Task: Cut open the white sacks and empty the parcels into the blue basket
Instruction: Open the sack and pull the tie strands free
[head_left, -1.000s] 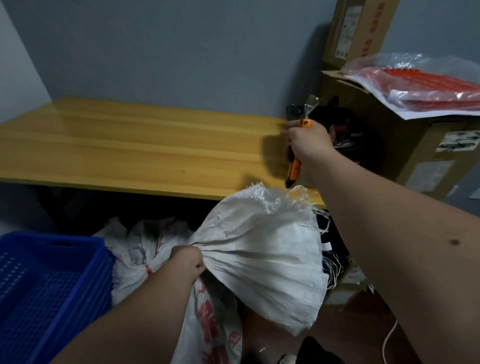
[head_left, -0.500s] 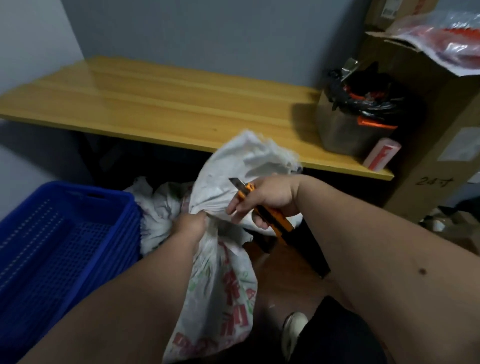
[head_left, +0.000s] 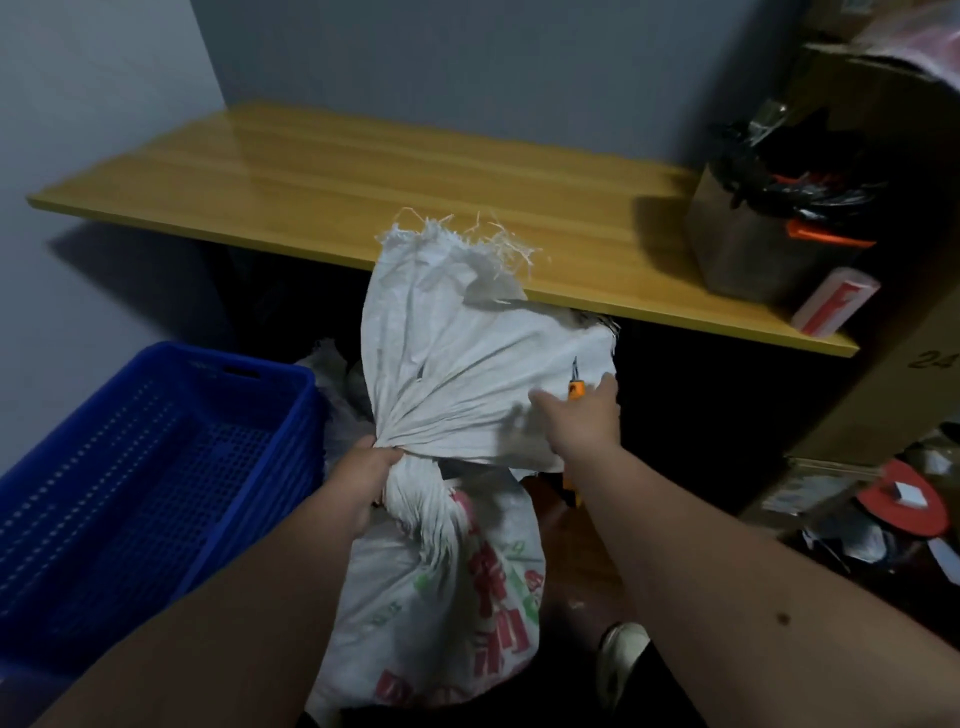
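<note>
A white woven sack (head_left: 457, 374) with red and green print stands on the floor before me, its frayed top flap raised. My left hand (head_left: 371, 470) grips the sack's bunched neck. My right hand (head_left: 582, 415) holds an orange utility knife (head_left: 575, 387), blade up, against the right edge of the flap. The blue basket (head_left: 156, 467) sits to the left of the sack, and I see nothing inside it. More white sacks (head_left: 332, 374) lie behind, under the table, mostly hidden.
A wooden table (head_left: 363, 176) runs across the back wall. On its right end stands a cardboard box of black items (head_left: 769, 218) beside a red-and-white carton (head_left: 836, 301). Large cardboard boxes (head_left: 909, 260) and floor clutter fill the right. My shoe (head_left: 621, 660) is near the sack.
My right hand, with the knife, moved from the table edge down to the sack and now sits at the flap's right edge. The flap has been raised and spread. My left hand keeps its grip on the neck.
</note>
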